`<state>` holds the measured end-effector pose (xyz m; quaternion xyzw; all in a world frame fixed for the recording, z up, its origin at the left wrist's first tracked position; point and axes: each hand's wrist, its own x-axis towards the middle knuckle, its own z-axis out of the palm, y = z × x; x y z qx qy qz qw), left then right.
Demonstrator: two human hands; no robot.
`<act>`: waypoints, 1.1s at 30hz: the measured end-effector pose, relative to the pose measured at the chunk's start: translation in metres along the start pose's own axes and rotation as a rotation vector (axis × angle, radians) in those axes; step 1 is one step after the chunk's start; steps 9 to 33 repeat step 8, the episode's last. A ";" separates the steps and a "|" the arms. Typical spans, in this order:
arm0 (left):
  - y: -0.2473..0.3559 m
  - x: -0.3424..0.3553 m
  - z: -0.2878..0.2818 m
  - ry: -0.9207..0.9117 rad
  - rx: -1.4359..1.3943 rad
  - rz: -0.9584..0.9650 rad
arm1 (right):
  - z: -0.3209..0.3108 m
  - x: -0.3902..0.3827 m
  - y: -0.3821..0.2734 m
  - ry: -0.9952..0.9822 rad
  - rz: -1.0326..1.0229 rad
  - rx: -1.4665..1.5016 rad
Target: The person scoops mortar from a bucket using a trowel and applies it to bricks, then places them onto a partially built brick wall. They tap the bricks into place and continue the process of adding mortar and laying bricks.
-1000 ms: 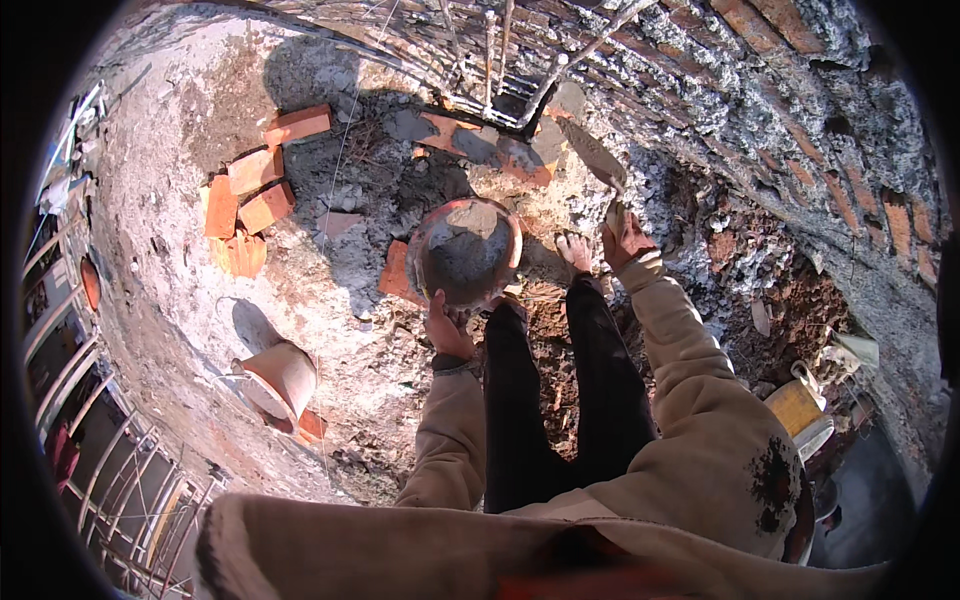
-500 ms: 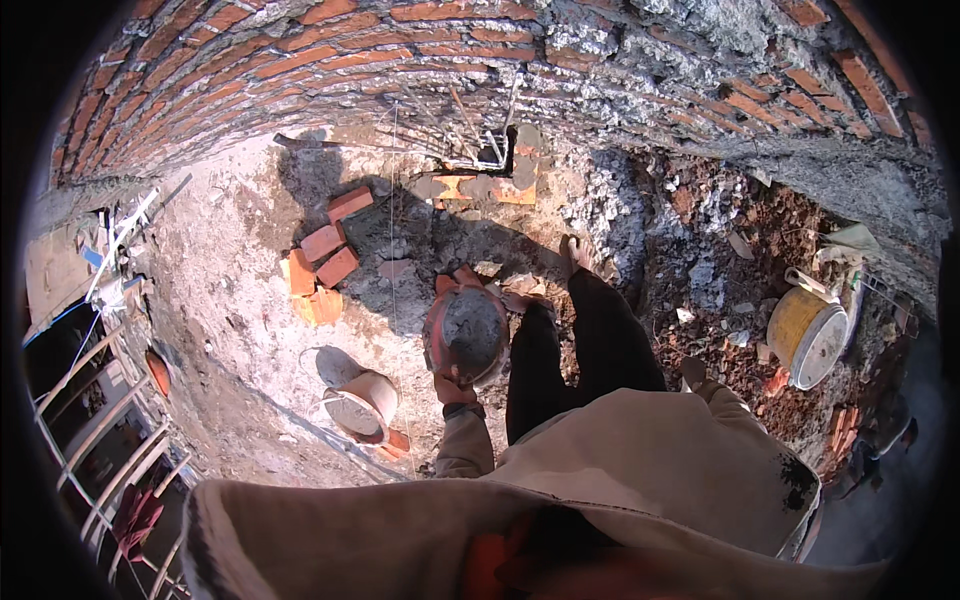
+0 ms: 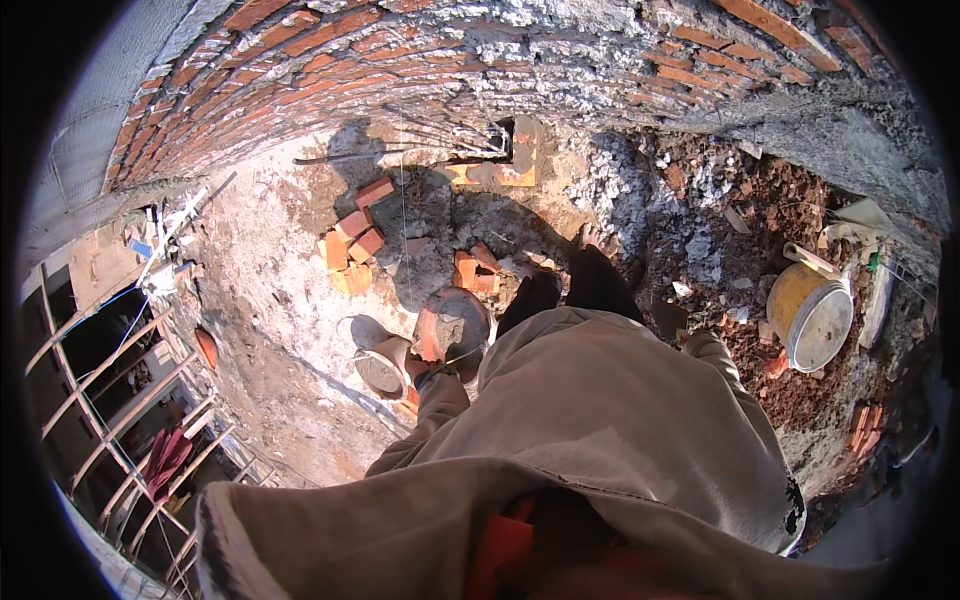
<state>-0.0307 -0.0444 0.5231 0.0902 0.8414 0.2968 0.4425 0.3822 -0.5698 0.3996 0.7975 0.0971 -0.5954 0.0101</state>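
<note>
A round reddish bucket point(image 3: 432, 335) with grey mortar in it stands on the ground in front of me, a thin pale handle across its near side. At its near left rim is my left hand point(image 3: 417, 369), fingers closed on the edge, though small in the picture. Just left of that hand a pale bucket point(image 3: 383, 369), also with grey contents, stands beside a brick piece. My right hand point(image 3: 684, 340) is out at my right side, mostly behind the sleeve. Its fingers close on a dark flat blade that looks like a trowel point(image 3: 669, 319).
Loose bricks point(image 3: 359, 231) lie ahead on the left, and more bricks point(image 3: 478, 269) sit beyond the reddish bucket. A yellow bucket point(image 3: 812, 318) stands on rubble at the right. A brick wall point(image 3: 400, 75) closes the far side; a string point(image 3: 403, 220) hangs before it. Bars point(image 3: 120, 410) edge the left.
The reddish bucket has come down and nearer to me, uncovering the bricks beyond it. My left hand has shifted left along its rim. The dark blade by my right hand shows more.
</note>
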 end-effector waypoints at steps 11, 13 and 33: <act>0.004 -0.064 0.056 -0.134 0.019 0.191 | -0.105 0.048 -0.074 0.161 -0.296 0.070; 0.004 -0.064 0.056 -0.134 0.019 0.191 | -0.105 0.048 -0.074 0.161 -0.296 0.070; 0.004 -0.064 0.056 -0.134 0.019 0.191 | -0.105 0.048 -0.074 0.161 -0.296 0.070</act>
